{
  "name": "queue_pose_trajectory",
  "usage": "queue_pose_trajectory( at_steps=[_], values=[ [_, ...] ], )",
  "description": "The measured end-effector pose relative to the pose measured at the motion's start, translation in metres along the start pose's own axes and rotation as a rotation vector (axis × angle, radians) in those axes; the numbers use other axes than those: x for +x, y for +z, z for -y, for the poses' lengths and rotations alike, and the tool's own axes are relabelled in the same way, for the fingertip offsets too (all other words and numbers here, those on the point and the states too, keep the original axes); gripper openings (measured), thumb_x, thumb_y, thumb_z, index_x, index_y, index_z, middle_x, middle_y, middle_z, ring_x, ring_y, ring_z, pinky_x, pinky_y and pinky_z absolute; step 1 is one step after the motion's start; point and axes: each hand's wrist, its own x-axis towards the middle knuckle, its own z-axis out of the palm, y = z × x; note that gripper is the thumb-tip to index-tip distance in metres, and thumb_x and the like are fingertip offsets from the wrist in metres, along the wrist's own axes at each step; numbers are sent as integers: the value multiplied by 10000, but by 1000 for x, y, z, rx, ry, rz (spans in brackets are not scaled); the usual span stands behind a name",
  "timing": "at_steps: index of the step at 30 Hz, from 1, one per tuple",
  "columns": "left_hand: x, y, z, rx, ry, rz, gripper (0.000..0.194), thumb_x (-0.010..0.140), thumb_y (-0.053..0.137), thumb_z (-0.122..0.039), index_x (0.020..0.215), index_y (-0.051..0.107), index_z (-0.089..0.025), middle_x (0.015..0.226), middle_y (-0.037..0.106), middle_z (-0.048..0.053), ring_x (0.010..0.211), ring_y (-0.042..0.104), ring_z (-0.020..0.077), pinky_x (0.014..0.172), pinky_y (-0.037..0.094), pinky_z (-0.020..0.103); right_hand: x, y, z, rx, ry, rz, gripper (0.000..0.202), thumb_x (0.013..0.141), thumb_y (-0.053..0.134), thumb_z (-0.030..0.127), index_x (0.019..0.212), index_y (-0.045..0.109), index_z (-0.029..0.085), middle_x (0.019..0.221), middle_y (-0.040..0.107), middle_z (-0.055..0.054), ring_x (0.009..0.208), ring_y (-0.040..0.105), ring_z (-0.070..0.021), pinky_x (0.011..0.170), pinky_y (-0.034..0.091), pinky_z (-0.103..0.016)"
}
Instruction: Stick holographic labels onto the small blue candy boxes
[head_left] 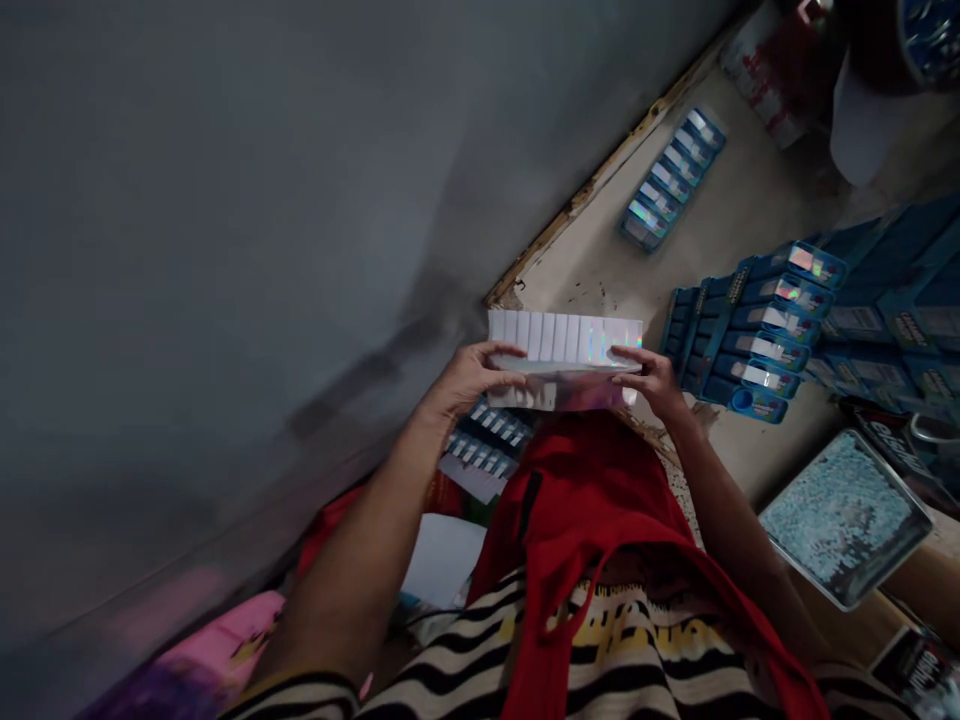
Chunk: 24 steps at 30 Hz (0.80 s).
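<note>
A row of narrow white and silvery packs (562, 340), lined up side by side with a shiny front face, is held level in front of the red apron. My left hand (480, 378) grips its left end, thumb below and fingers on top. My right hand (649, 378) pinches the right end in the same way. Rainbow reflections show near the right end. Below the block, beside the apron, lie more blue packs (487, 440), partly hidden by my left arm.
On the pale surface stand a short row of blue packs (671, 180) and larger stacks of blue boxes (750, 330) at the right. A metal tray (851, 515) holds many small light-blue pieces. A grey wall (225, 200) fills the left side.
</note>
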Motion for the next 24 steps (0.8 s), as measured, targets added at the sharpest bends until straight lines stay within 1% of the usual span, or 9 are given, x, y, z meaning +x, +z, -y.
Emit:
queue_pose_trajectory(
  at_steps=[4, 8, 10, 12, 14, 17, 20, 22, 24],
  values=[
    [-8, 9, 3, -11, 34, -118, 661, 469, 955, -361, 1092, 825, -182, 721, 718, 2, 665, 628, 183, 652, 518, 286, -14, 6, -13, -202, -58, -155, 442, 715, 907, 432, 1105, 842, 234, 1152, 814, -86, 1061, 731, -283, 990, 558, -424],
    [-17, 18, -4, 211, 213, -325, 278, 672, 865, -319, 927, 844, -208, 884, 746, 53, 900, 692, 244, 881, 572, 365, -25, 19, -14, -630, -148, -322, 164, 877, 793, 349, 981, 839, 231, 1036, 726, -86, 981, 663, -244, 945, 521, -390],
    [-22, 17, -11, 379, 309, -440, 124, 724, 839, -274, 840, 839, -229, 1009, 730, 74, 1029, 686, 272, 1001, 550, 411, -29, 21, -7, -802, -221, -339, 120, 915, 761, 326, 884, 813, 222, 1147, 697, -121, 1088, 626, -264, 989, 491, -398],
    [-25, 11, -21, 547, 396, -467, 67, 724, 852, -241, 788, 832, -251, 1106, 722, 78, 1147, 660, 302, 1115, 491, 463, -30, 19, 2, -926, -273, -251, 142, 955, 699, 271, 855, 782, 214, 1181, 710, -136, 1145, 611, -280, 1063, 441, -420],
    [-24, 3, -34, 654, 454, -326, 53, 750, 851, -226, 767, 828, -270, 1088, 758, 54, 1146, 672, 301, 1194, 418, 500, -28, 18, 13, -1022, -280, -117, 115, 965, 668, 218, 978, 782, 222, 1060, 757, -107, 1066, 636, -275, 1146, 366, -463],
    [-14, -6, -56, 718, 397, -16, 58, 820, 809, -219, 815, 844, -265, 942, 812, 32, 962, 719, 267, 1110, 469, 478, -14, 26, 28, -1120, -268, 103, 272, 948, 723, 203, 1211, 753, 267, 939, 785, -41, 923, 663, -237, 1165, 326, -471],
    [-4, -2, -77, 866, 357, 74, 144, 880, 779, -287, 986, 865, -241, 978, 837, 63, 980, 727, 283, 1120, 435, 494, 4, 46, 42, -1167, -207, 327, 137, 1003, 683, 230, 1105, 775, 229, 965, 795, -48, 849, 675, -190, 937, 424, -336],
    [-2, 9, -86, 990, 459, 137, 269, 907, 767, -362, 1146, 846, -267, 1104, 835, 76, 1136, 702, 316, 1220, 303, 551, 11, 57, 50, -1162, -156, 418, 200, 1058, 597, 256, 1054, 792, 215, 946, 794, -48, 804, 667, -173, 775, 404, -281],
    [0, 24, -91, 1028, 535, 251, 313, 881, 788, -410, 1168, 840, -298, 1136, 828, 78, 1224, 668, 344, 1215, 290, 539, 12, 62, 56, -1146, -120, 449, 275, 1088, 547, 295, 1084, 816, 240, 940, 799, -37, 807, 667, -172, 709, 374, -268]
  ],
)
